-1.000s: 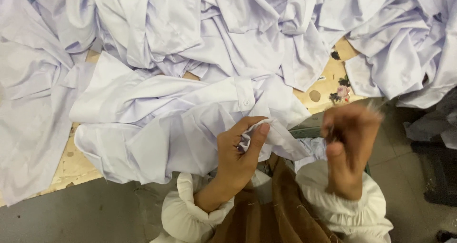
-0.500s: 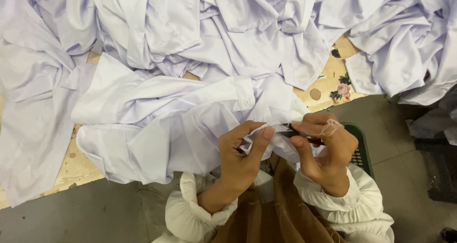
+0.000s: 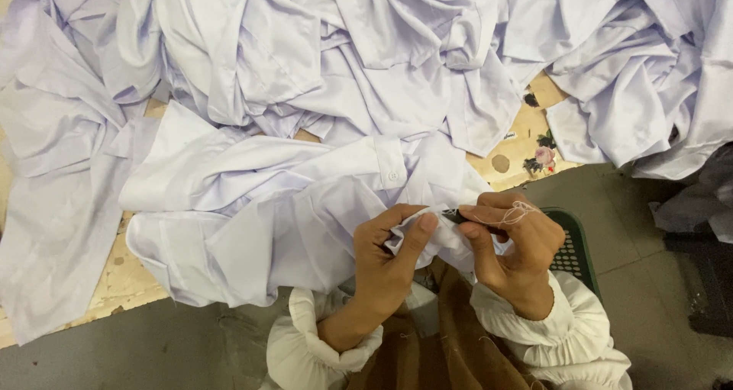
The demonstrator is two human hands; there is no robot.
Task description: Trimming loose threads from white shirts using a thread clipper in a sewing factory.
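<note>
Left hand (image 3: 389,260) is closed on a fold of the white shirt (image 3: 275,207), thumb pressing the cloth at the bench (image 3: 122,272) edge just above the lap. Right hand (image 3: 511,245) is curled shut, pinching a small dark tool (image 3: 456,216) against that same fold, with loose thread (image 3: 515,211) over its fingers. More white shirts (image 3: 366,62) are piled across the bench behind; a green basket (image 3: 574,245) sits just right of the right hand.

Pale wooden table (image 3: 527,142) under a heap of white shirts (image 3: 305,92), with floral scrap (image 3: 544,155).
</note>
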